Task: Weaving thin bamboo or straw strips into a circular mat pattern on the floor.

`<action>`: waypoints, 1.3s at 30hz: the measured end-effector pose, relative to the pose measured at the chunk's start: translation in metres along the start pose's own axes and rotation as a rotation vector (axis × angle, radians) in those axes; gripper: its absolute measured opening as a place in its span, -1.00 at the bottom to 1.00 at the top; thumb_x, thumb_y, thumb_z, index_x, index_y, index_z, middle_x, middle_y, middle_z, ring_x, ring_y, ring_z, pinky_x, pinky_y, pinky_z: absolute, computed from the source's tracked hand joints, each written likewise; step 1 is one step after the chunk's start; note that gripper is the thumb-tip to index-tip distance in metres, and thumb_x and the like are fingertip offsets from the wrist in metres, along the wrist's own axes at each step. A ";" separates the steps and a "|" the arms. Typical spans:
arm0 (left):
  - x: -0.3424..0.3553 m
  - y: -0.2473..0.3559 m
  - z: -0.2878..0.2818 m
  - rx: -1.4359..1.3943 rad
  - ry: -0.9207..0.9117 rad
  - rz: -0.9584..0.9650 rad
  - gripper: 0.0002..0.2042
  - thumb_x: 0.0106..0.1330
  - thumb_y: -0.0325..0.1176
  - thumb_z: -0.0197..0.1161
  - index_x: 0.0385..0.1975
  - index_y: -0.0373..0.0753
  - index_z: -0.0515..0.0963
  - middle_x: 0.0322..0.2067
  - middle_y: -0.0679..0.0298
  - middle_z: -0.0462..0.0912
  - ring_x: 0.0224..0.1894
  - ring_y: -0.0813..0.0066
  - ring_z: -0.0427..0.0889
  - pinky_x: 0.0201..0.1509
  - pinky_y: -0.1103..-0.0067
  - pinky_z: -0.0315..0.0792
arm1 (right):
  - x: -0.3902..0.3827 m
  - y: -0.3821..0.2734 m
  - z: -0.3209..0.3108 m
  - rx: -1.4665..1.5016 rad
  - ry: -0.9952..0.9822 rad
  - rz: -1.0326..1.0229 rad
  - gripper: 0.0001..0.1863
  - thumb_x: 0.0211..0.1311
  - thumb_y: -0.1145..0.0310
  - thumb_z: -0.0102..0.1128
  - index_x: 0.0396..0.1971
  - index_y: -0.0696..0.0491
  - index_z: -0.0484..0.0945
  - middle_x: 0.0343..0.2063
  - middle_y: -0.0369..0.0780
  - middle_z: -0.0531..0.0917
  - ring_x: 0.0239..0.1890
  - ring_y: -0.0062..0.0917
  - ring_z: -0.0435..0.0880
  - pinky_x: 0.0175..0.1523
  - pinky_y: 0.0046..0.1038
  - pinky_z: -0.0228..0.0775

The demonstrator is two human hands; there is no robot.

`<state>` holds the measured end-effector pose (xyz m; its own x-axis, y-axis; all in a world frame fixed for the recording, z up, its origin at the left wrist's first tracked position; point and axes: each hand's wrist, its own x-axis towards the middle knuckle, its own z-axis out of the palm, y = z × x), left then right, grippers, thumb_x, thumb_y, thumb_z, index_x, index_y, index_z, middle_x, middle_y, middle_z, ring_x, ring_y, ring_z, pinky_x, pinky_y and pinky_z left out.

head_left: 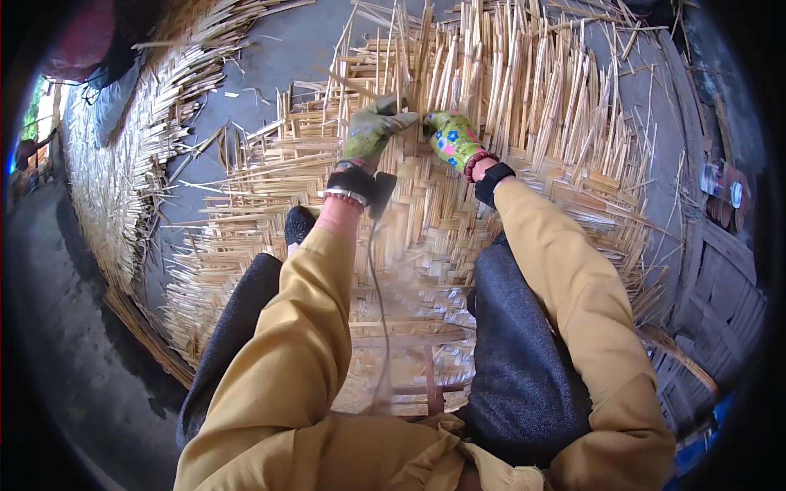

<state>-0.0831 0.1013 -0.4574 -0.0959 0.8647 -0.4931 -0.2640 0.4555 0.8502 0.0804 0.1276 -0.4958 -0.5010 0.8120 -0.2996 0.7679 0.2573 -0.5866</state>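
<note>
A large herringbone mat [442,196] of pale split reed or bamboo lies before me, its loose strip ends fanning out at the far edge. My left hand [372,135], in a green glove, is at the boundary between woven part and loose ends. Its fingers are bent round a tan strip [352,85] that sticks out to the upper left. Close beside it, my right hand [454,139], in a green flowered glove, has its fingers curled in against the upright strips [471,78]. The fingertips of the right hand are partly hidden, so what they pinch is unclear.
Another woven piece with ragged ends [135,139] lies to the left on the grey floor [254,65]. A dark box [382,195] with a cord hangs by my left wrist. Wooden slatted panels [720,278] stand at right, near a clear container [725,186]. My knees flank the mat.
</note>
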 end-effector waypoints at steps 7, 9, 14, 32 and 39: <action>-0.033 -0.032 -0.006 -0.282 0.539 0.073 -0.83 0.03 -0.68 0.04 -0.39 -0.47 0.53 -0.39 0.06 0.59 -0.30 0.39 0.59 -0.17 0.62 0.47 | 0.003 0.017 0.022 1.454 0.062 0.204 -0.70 0.05 0.51 -0.05 -0.16 0.19 0.43 -0.40 -0.23 0.56 -0.39 -0.55 0.53 -0.33 -0.57 0.39; -0.034 -0.037 -0.010 -0.252 0.561 0.080 -0.82 0.01 -0.69 0.07 -0.38 -0.44 0.55 -0.40 0.11 0.60 -0.31 0.42 0.59 -0.19 0.65 0.47 | 0.000 0.014 0.020 1.290 0.066 0.254 -0.75 0.05 0.50 -0.06 -0.22 0.11 0.47 -0.51 -0.30 0.54 -0.49 -0.61 0.50 -0.39 -0.58 0.37; -0.046 -0.027 -0.039 -0.243 0.597 0.209 -0.81 -0.02 -0.67 0.12 -0.38 -0.39 0.56 -0.40 0.18 0.61 -0.34 0.50 0.57 -0.21 0.70 0.44 | -0.004 -0.032 0.014 0.393 0.255 -0.073 -0.77 -0.01 0.45 -0.01 -0.30 0.05 0.51 -0.51 -0.21 0.55 -0.49 -0.49 0.52 -0.40 -0.53 0.37; 0.013 0.004 -0.037 1.172 0.334 -0.040 -0.49 -0.09 -0.31 0.26 -0.03 -0.17 0.38 -0.50 0.03 0.56 -0.37 0.17 0.56 -0.30 0.40 0.41 | 0.009 -0.063 0.030 0.807 0.261 0.240 -0.74 -0.02 0.50 0.14 -0.24 0.15 0.51 -0.45 -0.33 0.61 -0.44 -0.73 0.50 -0.33 -0.65 0.35; 0.033 -0.003 -0.061 1.353 0.001 0.118 -0.60 -0.15 -0.06 0.28 -0.52 -0.33 0.56 -0.52 0.02 0.57 -0.38 0.17 0.58 -0.30 0.50 0.44 | 0.019 -0.060 0.031 0.547 0.288 0.274 -0.73 -0.04 0.35 0.10 -0.28 0.10 0.51 -0.43 -0.14 0.60 -0.37 -0.34 0.57 -0.26 -0.41 0.36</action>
<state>-0.1443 0.1155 -0.4874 -0.0536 0.9127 -0.4052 0.8872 0.2298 0.4002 0.0126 0.1118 -0.4899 -0.1323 0.9370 -0.3233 0.5013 -0.2181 -0.8374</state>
